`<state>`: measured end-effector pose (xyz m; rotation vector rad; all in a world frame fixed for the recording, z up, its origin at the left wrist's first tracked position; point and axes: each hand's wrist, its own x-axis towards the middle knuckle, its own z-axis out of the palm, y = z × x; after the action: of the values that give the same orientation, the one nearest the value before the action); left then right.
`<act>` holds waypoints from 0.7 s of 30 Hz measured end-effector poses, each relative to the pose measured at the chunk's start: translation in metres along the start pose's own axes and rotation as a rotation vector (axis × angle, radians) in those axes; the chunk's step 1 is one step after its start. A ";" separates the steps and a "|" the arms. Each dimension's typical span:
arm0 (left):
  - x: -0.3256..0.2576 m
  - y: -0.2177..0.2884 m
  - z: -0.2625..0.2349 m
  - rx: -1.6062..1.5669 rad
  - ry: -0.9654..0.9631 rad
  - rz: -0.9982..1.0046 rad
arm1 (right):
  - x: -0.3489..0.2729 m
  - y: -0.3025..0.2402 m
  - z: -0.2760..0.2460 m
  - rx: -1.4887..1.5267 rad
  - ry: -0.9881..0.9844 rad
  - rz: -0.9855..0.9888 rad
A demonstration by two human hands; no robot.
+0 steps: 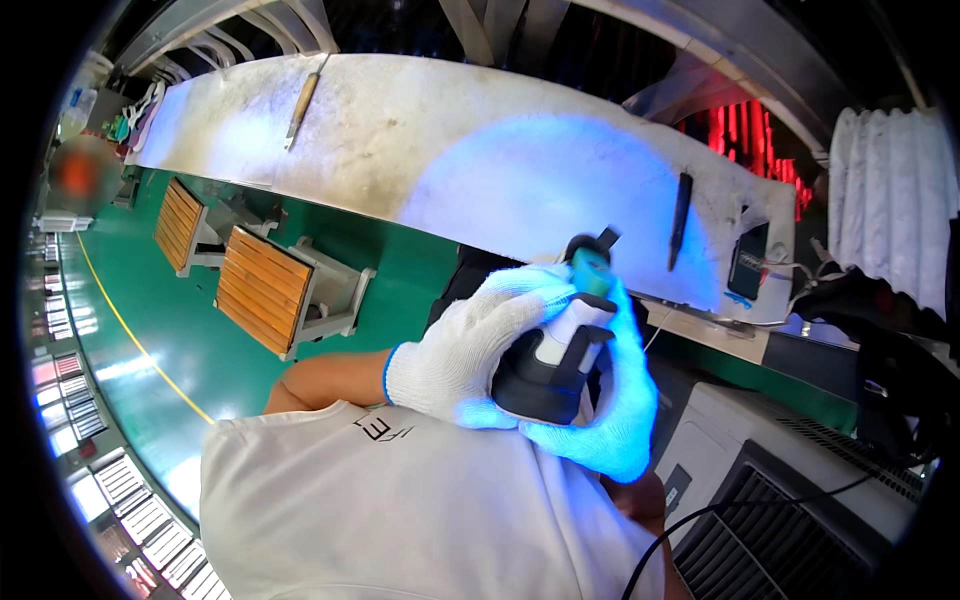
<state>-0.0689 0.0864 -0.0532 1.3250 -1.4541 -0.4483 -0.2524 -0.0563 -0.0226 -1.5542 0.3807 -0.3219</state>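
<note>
I hold a black and white shoe (548, 365) with teal inside its opening close in front of my chest. My left hand (450, 345), in a white knit glove with a blue cuff edge, is closed on the shoe's left side. On the other side, my right hand (625, 410) wraps round it; its white glove glows blue under the light. The shoe hides some fingers of both hands. Beyond it, a black pen-like tool (681, 220) lies on the white worktop (380, 140).
A wooden-handled tool (302, 110) lies on the worktop's left part. Near its right end is a dark phone-like device (748, 262) with cables. Slatted wooden stools (265, 288) stand on the green floor at left. A grey machine with a grille (770, 490) stands at lower right.
</note>
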 end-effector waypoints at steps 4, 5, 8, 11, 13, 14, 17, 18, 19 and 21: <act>0.018 -0.037 0.017 0.181 0.132 0.185 | 0.016 0.030 -0.019 -0.271 0.051 -0.136; 0.016 -0.034 0.019 0.216 0.144 0.131 | 0.019 0.042 -0.024 -0.139 0.028 -0.111; 0.013 -0.019 0.025 0.198 0.134 0.104 | 0.013 0.056 -0.029 -0.079 -0.054 -0.165; 0.001 -0.023 0.040 0.227 0.224 0.118 | 0.007 0.073 -0.027 -0.009 -0.052 -0.193; 0.006 -0.019 0.038 0.196 0.189 0.075 | 0.009 0.082 -0.027 0.111 -0.047 -0.181; 0.007 -0.019 0.039 0.189 0.189 0.074 | 0.008 0.080 -0.025 0.128 -0.034 -0.163; 0.009 -0.027 0.043 0.189 0.230 0.118 | 0.005 0.069 -0.018 0.191 0.006 -0.092; 0.008 -0.029 0.045 0.183 0.252 0.136 | 0.001 0.070 -0.015 0.228 0.028 -0.055; 0.008 -0.031 0.046 0.178 0.278 0.152 | 0.001 0.067 -0.013 0.218 0.044 -0.070; 0.009 -0.028 0.048 0.157 0.346 0.191 | 0.003 0.063 -0.008 0.198 0.070 -0.102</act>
<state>-0.0946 0.0523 -0.0897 1.2961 -1.3258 0.0217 -0.2555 -0.0648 -0.0853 -1.3735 0.3148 -0.4807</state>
